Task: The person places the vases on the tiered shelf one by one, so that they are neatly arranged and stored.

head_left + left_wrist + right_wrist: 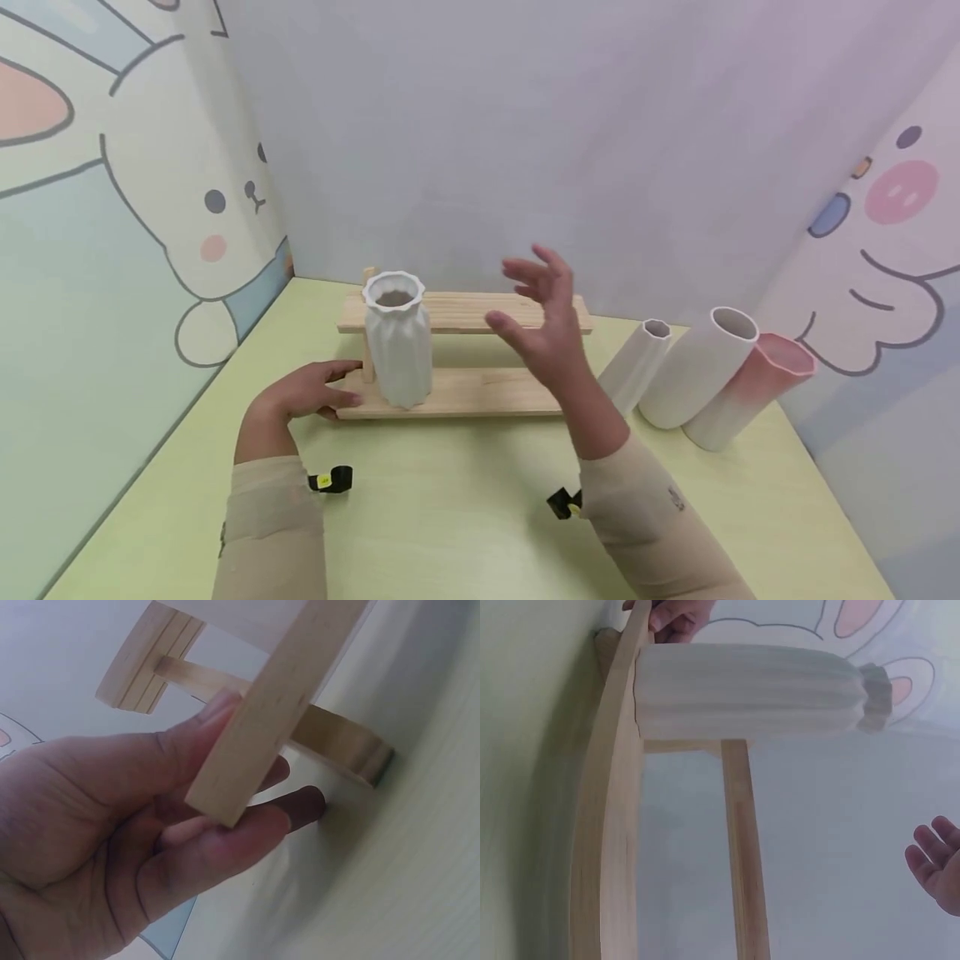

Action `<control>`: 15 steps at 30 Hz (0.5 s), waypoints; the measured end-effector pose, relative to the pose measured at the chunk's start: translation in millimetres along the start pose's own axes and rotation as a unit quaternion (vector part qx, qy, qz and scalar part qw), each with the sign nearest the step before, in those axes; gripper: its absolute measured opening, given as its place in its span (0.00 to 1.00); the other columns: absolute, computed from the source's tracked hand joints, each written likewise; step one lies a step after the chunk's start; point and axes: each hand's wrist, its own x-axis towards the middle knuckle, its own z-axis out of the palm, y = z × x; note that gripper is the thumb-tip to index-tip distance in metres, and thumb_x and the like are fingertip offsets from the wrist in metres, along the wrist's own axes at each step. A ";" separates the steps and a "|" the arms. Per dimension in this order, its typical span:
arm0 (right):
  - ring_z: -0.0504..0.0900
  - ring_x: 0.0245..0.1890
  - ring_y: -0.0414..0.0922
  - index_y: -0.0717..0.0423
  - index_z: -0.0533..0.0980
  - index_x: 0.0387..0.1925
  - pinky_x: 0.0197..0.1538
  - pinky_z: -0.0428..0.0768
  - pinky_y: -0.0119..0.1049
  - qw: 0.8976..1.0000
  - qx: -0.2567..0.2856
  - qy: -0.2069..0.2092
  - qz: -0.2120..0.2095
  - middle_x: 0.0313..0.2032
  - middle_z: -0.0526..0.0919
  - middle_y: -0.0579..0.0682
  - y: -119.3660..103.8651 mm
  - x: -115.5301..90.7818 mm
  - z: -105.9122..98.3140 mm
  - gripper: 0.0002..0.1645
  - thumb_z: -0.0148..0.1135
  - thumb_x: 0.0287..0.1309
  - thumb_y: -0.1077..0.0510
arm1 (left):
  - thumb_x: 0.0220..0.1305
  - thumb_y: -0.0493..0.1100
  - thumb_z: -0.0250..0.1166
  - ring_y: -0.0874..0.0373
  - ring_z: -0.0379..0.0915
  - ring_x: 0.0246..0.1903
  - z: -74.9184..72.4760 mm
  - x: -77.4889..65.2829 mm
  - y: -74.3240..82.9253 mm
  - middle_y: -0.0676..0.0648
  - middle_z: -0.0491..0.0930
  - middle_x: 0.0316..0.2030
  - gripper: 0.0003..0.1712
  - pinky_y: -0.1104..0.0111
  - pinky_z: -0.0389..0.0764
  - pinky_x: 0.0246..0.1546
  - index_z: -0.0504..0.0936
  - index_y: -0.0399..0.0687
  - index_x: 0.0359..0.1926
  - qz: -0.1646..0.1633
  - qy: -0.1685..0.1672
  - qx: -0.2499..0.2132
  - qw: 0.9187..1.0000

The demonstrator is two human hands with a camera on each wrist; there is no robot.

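A two-tier wooden shelf stands on the table. On the left part of its lower board a white ribbed vase with a scalloped rim stands upright. My left hand grips the left end of that lower board; in the left wrist view, the thumb lies on one face of the board and fingers on the other. My right hand is raised in the air over the shelf's right half, fingers spread and holding nothing. The right wrist view has the vase apart from the right hand.
Right of the shelf lean a slim white vase, a wider white vase and a pink-and-white vase, side by side. The pale green table is bordered by walls at the back and both sides, with cartoon animals.
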 end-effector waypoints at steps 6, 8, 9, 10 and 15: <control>0.74 0.61 0.52 0.55 0.54 0.70 0.63 0.71 0.49 0.999 -0.017 0.043 -0.004 0.61 0.74 0.59 0.5 -21.0 -43.7 0.53 0.70 0.54 0.37 | 0.60 0.55 0.70 0.54 0.83 0.37 -0.6 0.7 -2.4 0.29 0.50 0.74 0.49 0.60 0.81 0.46 0.57 0.48 0.76 -0.006 0.000 -0.009 1.000; 0.74 0.62 0.52 0.54 0.55 0.70 0.63 0.71 0.47 0.998 -0.031 0.058 -0.007 0.61 0.74 0.60 0.6 -28.2 -56.9 0.50 0.70 0.55 0.41 | 0.60 0.55 0.70 0.53 0.83 0.38 -0.6 1.1 -2.8 0.29 0.50 0.73 0.49 0.60 0.82 0.46 0.56 0.47 0.76 -0.003 0.000 -0.011 1.000; 0.73 0.62 0.53 0.53 0.56 0.70 0.63 0.71 0.45 0.997 -0.039 0.068 -0.007 0.61 0.74 0.61 0.6 -31.4 -63.2 0.49 0.71 0.55 0.44 | 0.60 0.55 0.70 0.53 0.83 0.38 -0.7 1.5 -3.1 0.28 0.50 0.73 0.49 0.59 0.81 0.47 0.56 0.47 0.76 -0.002 -0.001 -0.010 1.000; 0.73 0.62 0.53 0.53 0.56 0.70 0.63 0.71 0.43 0.996 -0.046 0.077 -0.007 0.61 0.73 0.61 0.5 -34.2 -69.1 0.49 0.72 0.55 0.47 | 0.60 0.55 0.70 0.53 0.83 0.38 -0.7 1.7 -3.1 0.28 0.50 0.73 0.49 0.58 0.81 0.48 0.56 0.46 0.76 -0.001 -0.002 -0.010 1.000; 0.74 0.61 0.52 0.54 0.57 0.69 0.63 0.70 0.39 0.987 -0.084 0.135 0.004 0.61 0.74 0.61 2.4 -46.4 -95.1 0.49 0.73 0.49 0.63 | 0.60 0.56 0.70 0.53 0.84 0.37 -1.8 4.4 -3.5 0.30 0.50 0.74 0.50 0.54 0.78 0.53 0.56 0.48 0.76 -0.001 -0.004 -0.004 1.000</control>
